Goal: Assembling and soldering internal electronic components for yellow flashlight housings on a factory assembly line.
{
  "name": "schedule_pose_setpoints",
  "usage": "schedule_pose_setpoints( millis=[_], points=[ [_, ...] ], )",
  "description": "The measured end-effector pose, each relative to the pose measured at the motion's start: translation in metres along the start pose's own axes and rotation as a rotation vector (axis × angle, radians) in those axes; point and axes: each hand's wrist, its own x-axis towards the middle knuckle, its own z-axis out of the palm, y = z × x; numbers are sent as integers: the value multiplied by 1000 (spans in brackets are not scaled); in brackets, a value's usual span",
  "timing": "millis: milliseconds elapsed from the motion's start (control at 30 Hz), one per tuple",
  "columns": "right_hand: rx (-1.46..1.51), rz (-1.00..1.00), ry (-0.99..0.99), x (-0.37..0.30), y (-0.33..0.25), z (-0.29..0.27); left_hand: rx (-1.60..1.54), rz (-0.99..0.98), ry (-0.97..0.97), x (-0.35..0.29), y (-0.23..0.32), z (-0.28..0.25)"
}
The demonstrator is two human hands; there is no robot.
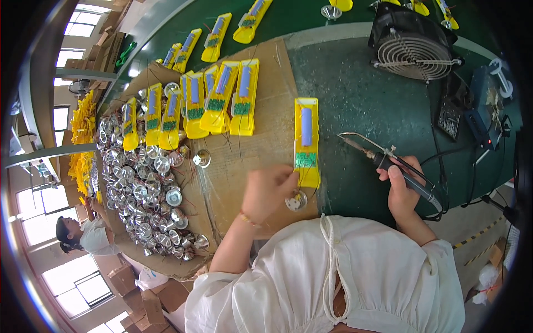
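And here's the yellow plastic casing [311, 178], lying flat on the table [361, 83], at one o'clock from the left hand [266, 190]; those fingers bunch at its lower edge, though whether they pinch anything, I can't tell. The right hand [401, 191] has its fingers wrapped round the soldering iron [381, 161], tip at the casing's three o'clock. The shell looks light, stiff, slightly slick: take its long sides, sparing the fragile circuit board [305, 160]. Silver reflector [296, 202] at six o'clock!

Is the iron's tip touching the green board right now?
Apart: the head view shows bare green tabletop between the iron's tip and the yellow case that holds the green board.
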Motion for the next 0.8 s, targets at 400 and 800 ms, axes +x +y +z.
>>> schedule_pose_setpoints(
  millis=[400,800],
  points=[
    [40,104,129,5,8,-6,802,431,794,267,148,-45],
    [-21,73,160,9,6,-11,693,379,236,137,98,1]
  ],
)
